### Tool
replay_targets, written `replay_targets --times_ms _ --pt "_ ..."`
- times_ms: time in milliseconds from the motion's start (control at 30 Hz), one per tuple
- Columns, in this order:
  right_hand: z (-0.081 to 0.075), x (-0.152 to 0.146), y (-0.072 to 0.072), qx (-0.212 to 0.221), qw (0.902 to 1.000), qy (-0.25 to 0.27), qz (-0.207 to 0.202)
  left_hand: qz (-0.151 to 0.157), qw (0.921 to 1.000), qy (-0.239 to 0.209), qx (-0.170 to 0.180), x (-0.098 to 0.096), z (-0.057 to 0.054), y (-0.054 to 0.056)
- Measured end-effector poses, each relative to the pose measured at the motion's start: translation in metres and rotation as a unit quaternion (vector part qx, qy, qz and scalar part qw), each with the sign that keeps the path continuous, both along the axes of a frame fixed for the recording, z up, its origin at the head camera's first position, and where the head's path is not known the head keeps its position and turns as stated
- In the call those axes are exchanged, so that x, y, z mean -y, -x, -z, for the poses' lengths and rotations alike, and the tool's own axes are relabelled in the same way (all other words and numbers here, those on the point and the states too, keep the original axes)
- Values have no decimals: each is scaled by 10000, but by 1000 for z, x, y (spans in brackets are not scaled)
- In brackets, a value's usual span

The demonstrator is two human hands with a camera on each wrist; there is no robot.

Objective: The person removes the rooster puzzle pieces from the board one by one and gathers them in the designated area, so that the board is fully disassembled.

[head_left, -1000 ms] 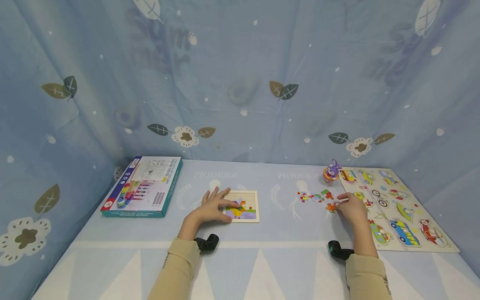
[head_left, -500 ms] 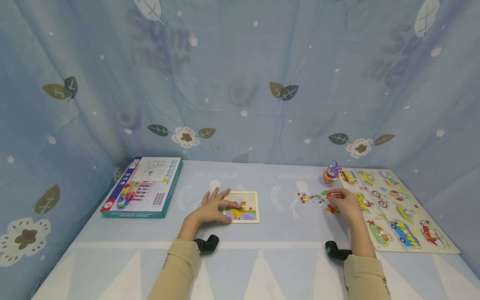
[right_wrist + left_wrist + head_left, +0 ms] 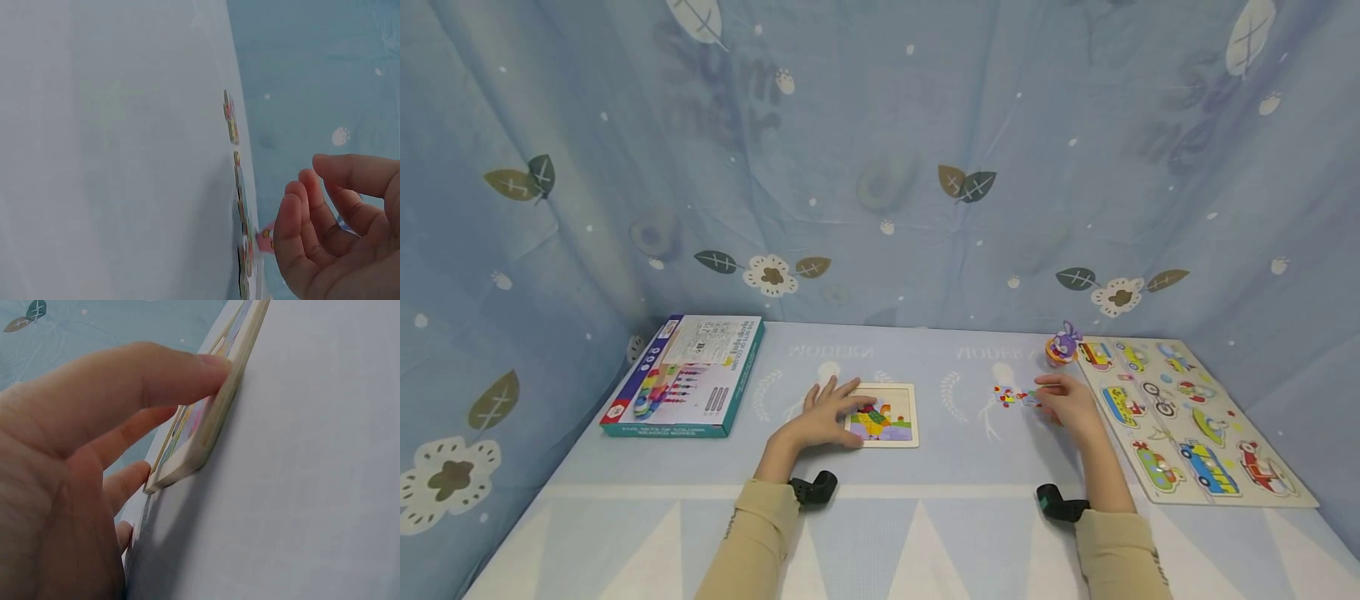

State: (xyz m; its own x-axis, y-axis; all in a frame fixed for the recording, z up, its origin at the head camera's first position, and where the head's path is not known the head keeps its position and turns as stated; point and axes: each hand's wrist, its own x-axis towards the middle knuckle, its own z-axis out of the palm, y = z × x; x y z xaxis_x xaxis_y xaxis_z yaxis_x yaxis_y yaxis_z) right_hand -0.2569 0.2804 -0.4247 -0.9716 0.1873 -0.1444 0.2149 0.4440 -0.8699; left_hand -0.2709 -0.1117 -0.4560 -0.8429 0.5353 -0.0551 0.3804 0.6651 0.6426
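Shifting leftward: your right hand (image 3: 1069,404), a second ago beside the orange piece, now over the row of loose puzzle pieces (image 3: 1004,396), screening most of those at its right end. Meaning, by judgement: a piece is being sought or sorted; none looks under way to the wooden frame (image 3: 887,390).

Item, right hand: reaching in from the near side, fingers loosely curved, thumb and fingertips close but apart in the right wrist view — no piece visible between them. Whether a fingertip touches a piece: cannot tell.

Item, left hand (image 3: 825,415): position unchanged; fingers spread, not clamped. Your thumb lies on the frame's near rim, your index finger reaches over the picture, the remaining fingers fan out past the left side. Probably steadying.

Item, wooden frame: flat on the table (image 3: 925,475), left of centre, a colourful picture inside.

Item, loose puzzle pieces: well to the frame's right, between it and the peg puzzle board (image 3: 1182,425), with the purple toy figure (image 3: 1063,344) just behind.

Item, boxed set (image 3: 707,375): far left, flat, apart from your left hand.
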Motion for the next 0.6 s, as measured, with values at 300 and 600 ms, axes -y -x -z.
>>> replay_targets --times_ms 300,600 --pt "1 17 4 -279 9983 324 -390 -110 9999 9 -91 -1 2 1" --pt "-3 34 3 -364 9964 475 -598 -38 9999 50 -113 1 3 1"
